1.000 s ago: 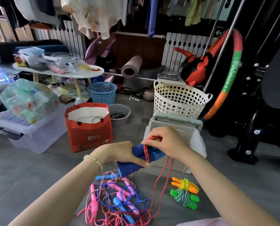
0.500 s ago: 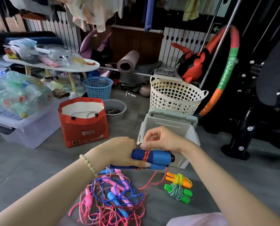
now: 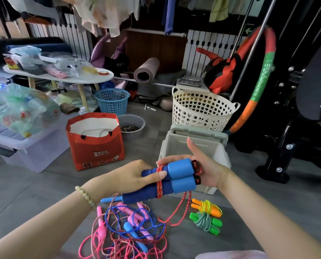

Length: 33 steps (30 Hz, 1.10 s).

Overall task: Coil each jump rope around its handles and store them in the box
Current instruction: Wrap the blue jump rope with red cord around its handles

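A grey tiled floor [image 3: 43, 193] is carrying a room's clutter: clothes [image 3: 99, 14] are hanging overhead, a hoop [image 3: 262, 75] is leaning at the right, and a rolled mat [image 3: 146, 71] is lying by the back wall. A black bag [image 3: 118, 63] is showing the word FITNESS; the white print on the red bag [image 3: 96, 146] is too small to read. A clear bin [image 3: 28, 146] is bearing a stuffed sack [image 3: 21, 109], and a grey bowl [image 3: 131, 126] is holding something dark that cannot be made out. A blue basket [image 3: 112, 100] and a white basket [image 3: 202, 111] are standing farther back. The box [image 3: 174, 144] is standing open just behind the hands.

The left hand [image 3: 129, 176] is gripping the paired blue handles [image 3: 176, 176], its thumb lying across the red rope [image 3: 159, 184] wound round them. The right hand [image 3: 208, 171] is cupping their ends, fingers curling behind, thumb raised. The rope's tail is hanging to the floor. A tangle [image 3: 129, 228] of loose ropes is lying below the hands. An orange bundle [image 3: 206, 207] and a green bundle [image 3: 205, 222] are lying coiled beside the box.
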Motion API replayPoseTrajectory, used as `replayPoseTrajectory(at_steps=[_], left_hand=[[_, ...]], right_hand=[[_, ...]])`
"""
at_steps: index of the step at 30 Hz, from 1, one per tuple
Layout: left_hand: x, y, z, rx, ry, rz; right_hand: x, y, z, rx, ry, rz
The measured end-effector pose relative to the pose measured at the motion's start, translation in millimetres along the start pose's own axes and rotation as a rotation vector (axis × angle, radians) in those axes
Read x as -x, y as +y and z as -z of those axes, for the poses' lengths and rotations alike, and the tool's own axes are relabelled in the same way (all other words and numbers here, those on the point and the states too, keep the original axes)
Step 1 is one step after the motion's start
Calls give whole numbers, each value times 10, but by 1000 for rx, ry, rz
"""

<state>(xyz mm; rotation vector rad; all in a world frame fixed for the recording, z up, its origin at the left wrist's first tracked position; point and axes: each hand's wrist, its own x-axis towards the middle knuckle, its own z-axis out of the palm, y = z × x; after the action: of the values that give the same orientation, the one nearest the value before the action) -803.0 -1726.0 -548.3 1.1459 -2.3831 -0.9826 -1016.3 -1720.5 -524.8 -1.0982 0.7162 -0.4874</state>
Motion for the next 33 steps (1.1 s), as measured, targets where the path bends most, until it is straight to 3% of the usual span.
replayPoseTrajectory(at_steps=[12,14,18,20,25,29,33], left_hand=[[-101,113,37,605,88,237],[-121,91,54,718,124,269],[-184,34,79,787,130,293],[-199,13,96,806,128,321],[-189,33,155,734,127,333],[-192,15,184,694,223,311],[-220,-74,220,895,325,344]], right_hand=[[-135,69,9,-382,-104,319],[-177,63,-30,-311,-24,317],[-265,5,-198,155,312,312],[-304,-5,-232,253,405,315],[-387,51,-218,376,472,280],[-503,139,-181,445,578,230],[-604,199,-249,486,576,303]])
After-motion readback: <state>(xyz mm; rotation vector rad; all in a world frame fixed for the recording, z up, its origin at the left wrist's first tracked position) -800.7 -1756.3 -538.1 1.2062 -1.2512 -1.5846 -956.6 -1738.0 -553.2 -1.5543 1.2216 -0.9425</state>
